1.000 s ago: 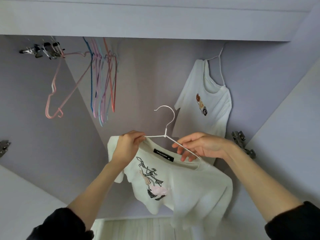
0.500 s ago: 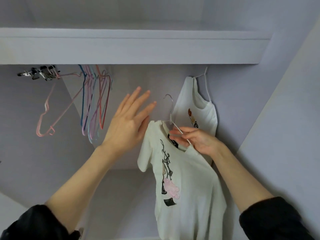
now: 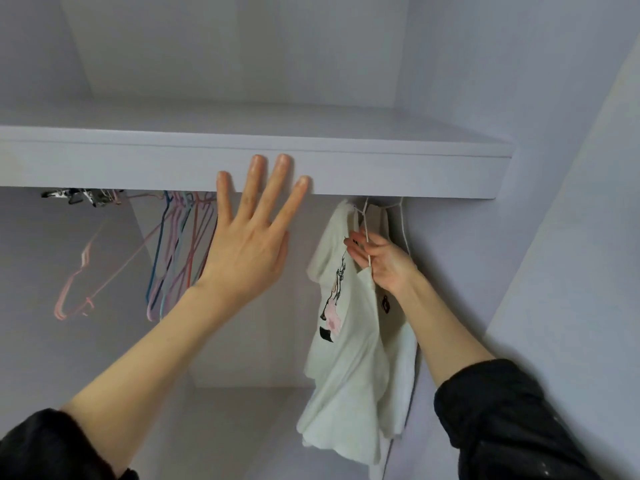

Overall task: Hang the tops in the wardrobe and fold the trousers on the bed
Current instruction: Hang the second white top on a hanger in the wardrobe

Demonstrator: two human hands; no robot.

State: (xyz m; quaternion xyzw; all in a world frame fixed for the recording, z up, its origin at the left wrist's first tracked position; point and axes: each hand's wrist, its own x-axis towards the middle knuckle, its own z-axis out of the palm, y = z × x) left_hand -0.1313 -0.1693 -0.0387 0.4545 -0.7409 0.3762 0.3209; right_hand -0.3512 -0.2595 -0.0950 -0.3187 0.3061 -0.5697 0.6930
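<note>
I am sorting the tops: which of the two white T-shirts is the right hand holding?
The front T-shirt, printed with a black-and-pink figure; the right hand grips its hanger.

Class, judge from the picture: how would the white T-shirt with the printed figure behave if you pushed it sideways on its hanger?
The white T-shirt is probably floppy: it drapes in folds. It likely swings easily, hanging from a thin white hanger that the right hand pinches.

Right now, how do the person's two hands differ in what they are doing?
The left hand is spread flat with straight fingers reaching up to the pale wardrobe shelf edge, holding nothing. The right hand sits lower, its fingers curled round the thin white wire hanger carrying the white printed T-shirt. Both are bare and raised inside the wardrobe.
</note>
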